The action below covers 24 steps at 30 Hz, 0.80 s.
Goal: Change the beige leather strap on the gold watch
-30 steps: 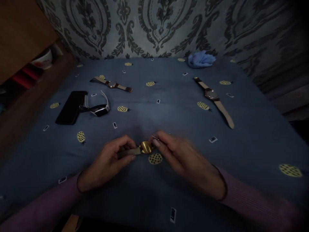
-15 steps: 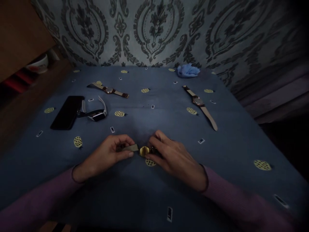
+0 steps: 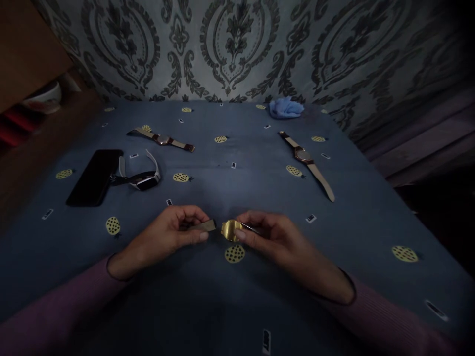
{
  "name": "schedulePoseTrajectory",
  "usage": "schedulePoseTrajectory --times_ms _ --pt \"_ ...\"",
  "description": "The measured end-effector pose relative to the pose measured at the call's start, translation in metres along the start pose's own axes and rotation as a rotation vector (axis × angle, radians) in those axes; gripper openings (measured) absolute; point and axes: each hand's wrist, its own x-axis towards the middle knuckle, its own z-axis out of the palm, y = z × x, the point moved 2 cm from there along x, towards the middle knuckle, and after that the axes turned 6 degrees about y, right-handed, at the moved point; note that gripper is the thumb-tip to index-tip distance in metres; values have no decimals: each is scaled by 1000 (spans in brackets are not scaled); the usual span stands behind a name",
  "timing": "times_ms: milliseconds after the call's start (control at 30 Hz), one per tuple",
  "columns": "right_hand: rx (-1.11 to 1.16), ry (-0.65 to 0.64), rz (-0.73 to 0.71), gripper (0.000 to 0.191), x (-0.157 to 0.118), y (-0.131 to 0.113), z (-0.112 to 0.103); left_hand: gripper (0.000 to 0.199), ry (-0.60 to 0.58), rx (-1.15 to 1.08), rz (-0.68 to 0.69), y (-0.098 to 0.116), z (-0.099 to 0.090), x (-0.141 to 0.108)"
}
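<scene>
Between the thumb and fingers of my left hand (image 3: 177,232) is a grey-beige watch strap (image 3: 206,226), its end pointing right. My right hand (image 3: 272,235) grips a gold watch case (image 3: 230,231) by its right side, thumb on the shiny face turned up. A thin metallic rod (image 3: 251,228) sticks out beside that thumb; its other end is hidden by the hand. A small gap separates the strap end from the case. Both hands are low over the near middle of the table.
A black phone (image 3: 95,178) and a white smartwatch (image 3: 148,182) lie at left. Two more watches rest farther back, one left (image 3: 163,140) and one right (image 3: 303,156). A crumpled blue cloth (image 3: 285,108) sits by the wall. The patterned tablecloth (image 3: 208,163) covers the table.
The gold case has moved slightly right, away from the strap, and the gap has widened. My right hand's fingers have shifted, exposing more of the case and the rod. The view has shifted slightly.
</scene>
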Motion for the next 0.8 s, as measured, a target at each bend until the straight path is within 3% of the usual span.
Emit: schedulePoseTrajectory --times_ms 200,567,800 --pt "-43 -26 11 34 2 -1 0 8 11 -16 -15 -1 1 0" --pt "2 -59 28 29 4 1 3 9 -23 16 -16 -2 2 -2" --pt "29 -45 26 31 4 0 2 20 1 149 33 0 1 -2"
